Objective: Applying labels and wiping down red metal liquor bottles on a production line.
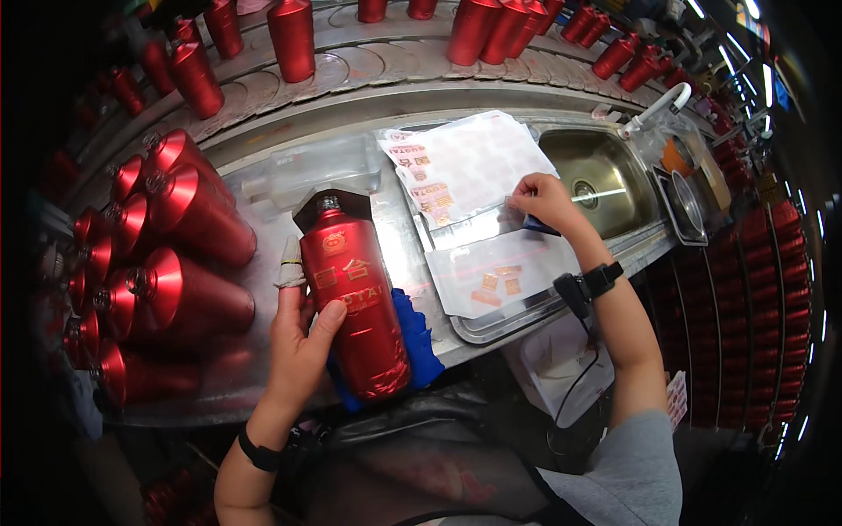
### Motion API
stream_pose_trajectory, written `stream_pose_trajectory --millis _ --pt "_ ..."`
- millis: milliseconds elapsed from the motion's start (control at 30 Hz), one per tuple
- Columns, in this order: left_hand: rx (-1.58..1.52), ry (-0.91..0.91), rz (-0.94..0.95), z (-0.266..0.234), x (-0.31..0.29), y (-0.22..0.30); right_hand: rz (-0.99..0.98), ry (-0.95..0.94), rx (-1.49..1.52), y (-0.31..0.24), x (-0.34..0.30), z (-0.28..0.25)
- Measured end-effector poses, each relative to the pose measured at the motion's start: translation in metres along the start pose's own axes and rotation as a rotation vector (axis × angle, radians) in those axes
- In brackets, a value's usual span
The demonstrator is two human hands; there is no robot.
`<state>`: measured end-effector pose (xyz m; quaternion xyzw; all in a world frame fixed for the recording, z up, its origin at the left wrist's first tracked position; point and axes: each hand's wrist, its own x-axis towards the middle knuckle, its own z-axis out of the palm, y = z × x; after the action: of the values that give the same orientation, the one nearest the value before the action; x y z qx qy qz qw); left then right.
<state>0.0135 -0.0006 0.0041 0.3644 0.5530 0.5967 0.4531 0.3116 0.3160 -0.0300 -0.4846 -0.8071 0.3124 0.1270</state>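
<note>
between the two hands, close against the left hand (301, 346), is a red bottle (355, 307), tilted, with its neck away from the body. the left hand is clamped on its side; the fingers behind are mostly hidden. on the front are a round gold emblem, large gold characters and gold letters, partly covered by the thumb. a blue cloth (417, 337) shows only partly behind it. well apart, the right hand (545, 202) bends its fingers at the edge of white sheets (482, 162) with pink and gold labels; whether something is between the fingertips, i cannot tell.
</note>
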Motion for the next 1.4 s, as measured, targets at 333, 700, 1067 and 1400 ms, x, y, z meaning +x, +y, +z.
stream_pose_trajectory --millis 333,700,1067,1400 --pt "-0.216 -0.028 -0.115 -0.019 -0.017 -0.005 -0.070 0.103 -0.060 -0.032 0.007 0.016" --pt "-0.103 -0.123 -0.058 -0.016 -0.019 -0.010 -0.260 -0.203 0.278 -0.205 -0.137 0.020" --pt "0.090 -0.081 0.088 0.003 -0.030 0.001 -0.362 -0.343 0.250 -0.231 -0.125 0.069" --pt "0.104 -0.099 0.091 -0.002 -0.030 -0.001 -0.011 -0.359 0.522 -0.206 -0.142 0.077"
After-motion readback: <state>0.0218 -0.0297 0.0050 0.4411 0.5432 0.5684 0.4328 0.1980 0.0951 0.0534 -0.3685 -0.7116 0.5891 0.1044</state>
